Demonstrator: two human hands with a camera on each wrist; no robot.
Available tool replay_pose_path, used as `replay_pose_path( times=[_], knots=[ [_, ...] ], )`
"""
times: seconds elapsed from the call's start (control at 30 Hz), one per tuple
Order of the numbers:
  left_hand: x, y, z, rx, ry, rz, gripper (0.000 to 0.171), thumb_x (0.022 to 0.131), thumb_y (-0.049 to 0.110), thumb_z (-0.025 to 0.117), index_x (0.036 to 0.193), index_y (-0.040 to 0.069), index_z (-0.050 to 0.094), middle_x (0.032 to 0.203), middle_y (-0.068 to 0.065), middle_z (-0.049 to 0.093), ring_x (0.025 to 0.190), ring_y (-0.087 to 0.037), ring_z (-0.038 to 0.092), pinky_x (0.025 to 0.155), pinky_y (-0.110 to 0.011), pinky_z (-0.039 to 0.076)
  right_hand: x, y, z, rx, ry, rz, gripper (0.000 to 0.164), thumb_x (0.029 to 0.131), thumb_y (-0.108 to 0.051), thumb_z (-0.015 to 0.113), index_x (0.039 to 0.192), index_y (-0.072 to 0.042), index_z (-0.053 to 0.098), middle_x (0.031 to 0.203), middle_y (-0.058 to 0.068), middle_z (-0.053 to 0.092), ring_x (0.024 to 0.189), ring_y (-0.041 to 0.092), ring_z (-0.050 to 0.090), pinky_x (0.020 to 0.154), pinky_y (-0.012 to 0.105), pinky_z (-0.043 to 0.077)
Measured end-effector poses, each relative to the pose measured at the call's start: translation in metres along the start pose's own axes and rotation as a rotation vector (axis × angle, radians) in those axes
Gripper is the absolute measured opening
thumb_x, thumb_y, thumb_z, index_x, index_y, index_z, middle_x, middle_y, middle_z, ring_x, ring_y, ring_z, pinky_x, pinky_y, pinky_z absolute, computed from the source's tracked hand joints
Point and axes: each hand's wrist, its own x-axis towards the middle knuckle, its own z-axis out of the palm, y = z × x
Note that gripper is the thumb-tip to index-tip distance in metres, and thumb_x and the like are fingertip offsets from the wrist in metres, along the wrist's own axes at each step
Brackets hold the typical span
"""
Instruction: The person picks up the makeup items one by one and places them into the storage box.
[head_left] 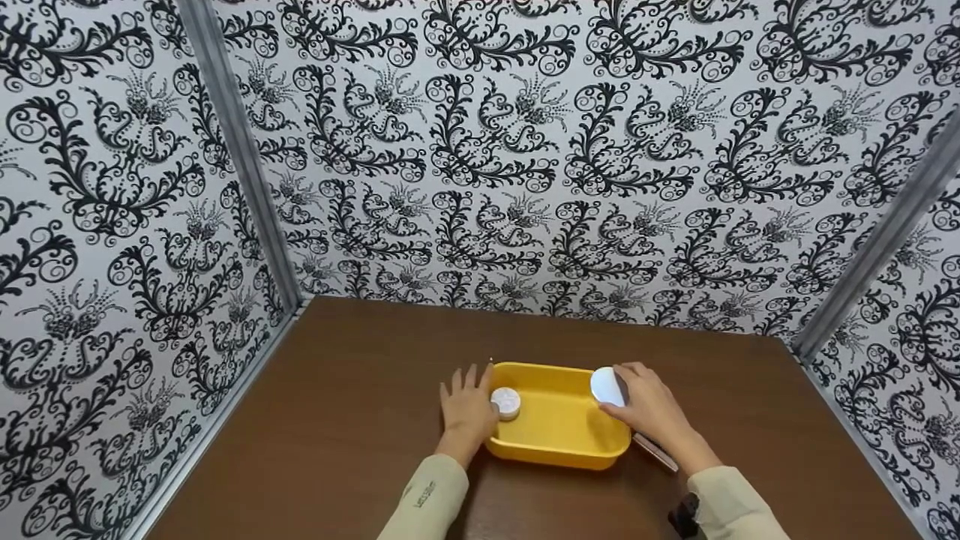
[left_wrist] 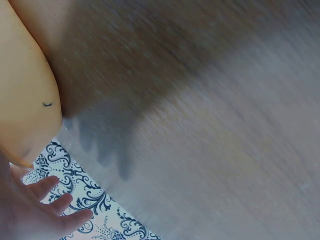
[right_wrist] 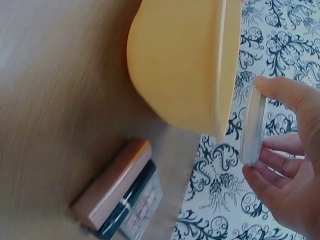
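A yellow plastic tub (head_left: 559, 452) stands on the brown table, its side filling part of the right wrist view. My left hand (head_left: 466, 411) is at its left rim, fingers extended and spread. Inside the tub, close to that thumb, sits a small round white container (head_left: 506, 403) with a patterned top; whether the thumb touches it I cannot tell. My right hand (head_left: 651, 401) pinches a flat round disc (head_left: 607, 387) between thumb and fingers over the tub's right end. The right wrist view shows this disc (right_wrist: 254, 125) edge-on, thin, with a clear side and a silvery side.
Right of the tub lie a pinkish, copper-ended box (right_wrist: 115, 182), a glossy black tube (right_wrist: 127, 200) and a flat clear-edged case (right_wrist: 144, 207), side by side. Patterned wall panels (head_left: 510, 150) with grey metal posts (head_left: 244, 150) enclose the table (head_left: 360, 390) at the back and sides.
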Motion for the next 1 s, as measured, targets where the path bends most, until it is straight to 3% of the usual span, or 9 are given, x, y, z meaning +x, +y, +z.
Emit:
replay_pose_path(
  times=[0.4, 0.77, 1.0],
  knots=[
    [0.0, 0.0, 0.0, 0.007, 0.007, -0.004, 0.065, 0.094, 0.033, 0.061, 0.154, 0.026, 0.037, 0.157, -0.009, 0.042, 0.147, -0.037, 0.034, 0.118, -0.062, 0.028, 0.013, -0.031, 0.02, 0.036, -0.067, -0.002, 0.074, 0.078, -0.035, 0.084, 0.134, 0.005, 0.058, 0.131, 0.024, 0.059, 0.119, 0.041, 0.058, 0.104, 0.057, 0.047],
    [-0.001, 0.003, -0.001, 0.056, -0.002, -0.006, 0.065, 0.094, 0.035, 0.06, 0.154, 0.027, 0.036, 0.157, -0.007, 0.042, 0.146, -0.035, 0.036, 0.117, -0.061, 0.03, 0.019, -0.047, 0.038, 0.039, -0.091, -0.033, 0.066, 0.075, -0.031, 0.087, 0.126, 0.003, 0.063, 0.123, 0.023, 0.062, 0.114, 0.039, 0.06, 0.103, 0.055, 0.048],
    [-0.001, 0.003, 0.0, 0.038, -0.009, -0.012, 0.064, 0.095, 0.035, 0.06, 0.154, 0.027, 0.037, 0.157, -0.008, 0.042, 0.147, -0.036, 0.035, 0.118, -0.06, 0.029, 0.023, -0.052, 0.049, 0.09, -0.139, -0.018, 0.064, 0.076, -0.029, 0.086, 0.127, 0.003, 0.062, 0.128, 0.024, 0.061, 0.119, 0.039, 0.058, 0.108, 0.053, 0.045]
  ],
)
